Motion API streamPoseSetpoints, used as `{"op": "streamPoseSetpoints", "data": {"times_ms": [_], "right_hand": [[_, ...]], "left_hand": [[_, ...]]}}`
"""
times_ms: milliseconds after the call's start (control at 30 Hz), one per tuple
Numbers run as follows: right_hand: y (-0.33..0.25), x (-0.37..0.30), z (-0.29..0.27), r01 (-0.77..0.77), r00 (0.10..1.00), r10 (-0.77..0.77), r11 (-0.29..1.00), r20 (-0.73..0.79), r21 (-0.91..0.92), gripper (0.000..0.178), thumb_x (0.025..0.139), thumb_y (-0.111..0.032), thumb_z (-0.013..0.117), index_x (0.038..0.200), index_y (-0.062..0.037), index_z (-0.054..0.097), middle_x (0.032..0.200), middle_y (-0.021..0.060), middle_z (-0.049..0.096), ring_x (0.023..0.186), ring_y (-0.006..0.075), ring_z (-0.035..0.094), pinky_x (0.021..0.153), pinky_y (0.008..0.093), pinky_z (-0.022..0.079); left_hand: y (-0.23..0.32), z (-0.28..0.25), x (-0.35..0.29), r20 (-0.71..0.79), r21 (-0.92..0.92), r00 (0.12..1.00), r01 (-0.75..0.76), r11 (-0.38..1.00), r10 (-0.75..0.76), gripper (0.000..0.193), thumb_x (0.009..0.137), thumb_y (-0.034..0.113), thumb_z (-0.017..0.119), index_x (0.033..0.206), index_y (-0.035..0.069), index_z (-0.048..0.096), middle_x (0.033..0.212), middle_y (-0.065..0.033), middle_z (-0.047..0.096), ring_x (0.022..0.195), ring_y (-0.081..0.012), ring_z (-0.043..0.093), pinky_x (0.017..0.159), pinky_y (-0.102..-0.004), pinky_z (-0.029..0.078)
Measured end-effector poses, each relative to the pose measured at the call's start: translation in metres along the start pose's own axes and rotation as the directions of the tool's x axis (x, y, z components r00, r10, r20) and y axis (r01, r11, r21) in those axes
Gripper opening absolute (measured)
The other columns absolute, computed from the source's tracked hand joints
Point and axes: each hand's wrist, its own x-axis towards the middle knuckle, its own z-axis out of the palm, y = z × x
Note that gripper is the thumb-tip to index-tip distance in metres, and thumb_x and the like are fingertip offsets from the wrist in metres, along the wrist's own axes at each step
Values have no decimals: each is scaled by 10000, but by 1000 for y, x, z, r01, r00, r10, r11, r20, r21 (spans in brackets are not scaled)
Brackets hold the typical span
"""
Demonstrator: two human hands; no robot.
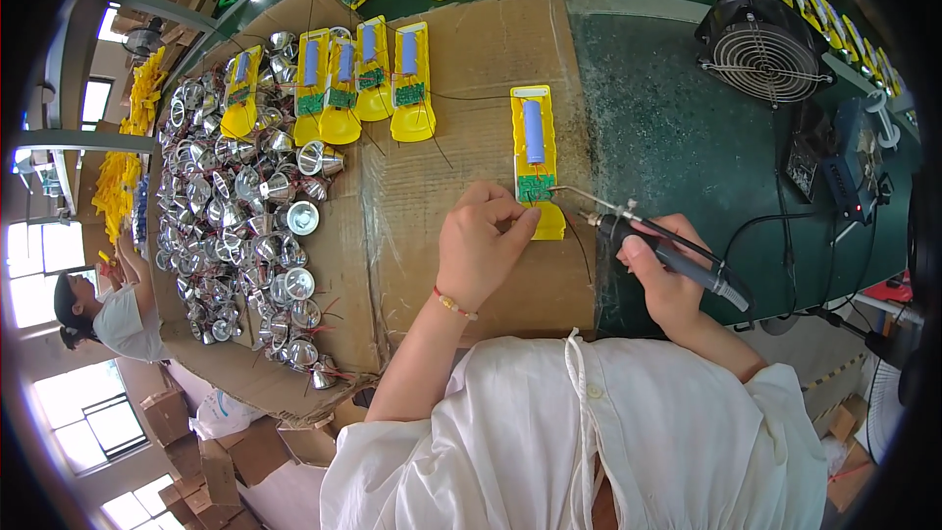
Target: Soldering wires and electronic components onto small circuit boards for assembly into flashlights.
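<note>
In front of me on the cardboard lies a yellow plastic housing [549, 225] with a blue cylindrical battery [534, 132] and a green circuit board [530, 185]. My left hand [481, 240] is closed in a pinch beside the board, its fingertips at the housing's lower part; what they hold is too small to make out. Gripped in my right hand [667, 280] is a soldering iron [684, 265] with a thin feed tube. The tip points left at the board, and the tube's end reaches the board's right edge. Thin dark wires stick out from the housing.
Reflector cups [235, 201] with red wires fill a cardboard box at left, several yellow housings [410, 83] lying on its edge. More stand along the back. A black fan [765, 54] and a blue soldering station [852, 162] with cables stand right. Another person [123, 319] works far left.
</note>
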Motion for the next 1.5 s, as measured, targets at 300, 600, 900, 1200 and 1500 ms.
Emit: {"op": "streamPoseSetpoints", "data": {"times_ms": [300,600,900,1200,1500], "right_hand": [[0,-4,-9,-25,998,29,998,-57,56,180,804,-90,661,896,24,557,733,83,637,657,98,596,584,216,465],[4,1,2,59,998,-59,998,3,-38,156,789,-73,667,862,22,567,673,38,609,590,58,547,524,202,437],[5,-3,-4,-4,1000,5,1000,-29,31,149,828,-68,613,902,25,523,732,96,610,636,111,576,582,233,477],[6,-5,-9,-9,997,13,999,-76,51,182,807,-96,661,909,18,561,727,79,633,638,92,580,569,214,454],[6,2,2,92,996,-92,996,-3,2,155,790,-91,675,847,6,569,635,18,588,550,42,510,488,201,406]], "left_hand": [[-2,-1,0,24,3,1000,-9,1000,9,121,766,85,682,756,-31,653,812,-51,543,552,-78,542,487,-215,438],[-3,0,2,45,-26,999,25,999,-23,111,769,77,680,750,-28,652,809,-39,537,559,-69,530,477,-209,428],[-3,-3,4,83,-49,995,51,997,-46,105,767,72,680,739,-23,645,782,-23,512,560,-59,517,473,-202,424],[3,-6,6,115,-17,985,132,991,-129,135,745,147,682,750,12,675,782,-81,576,637,-184,588,592,-282,467],[2,-8,7,148,-46,986,83,995,-75,120,771,86,682,732,-20,646,788,-21,517,580,-57,509,462,-194,426]]}}
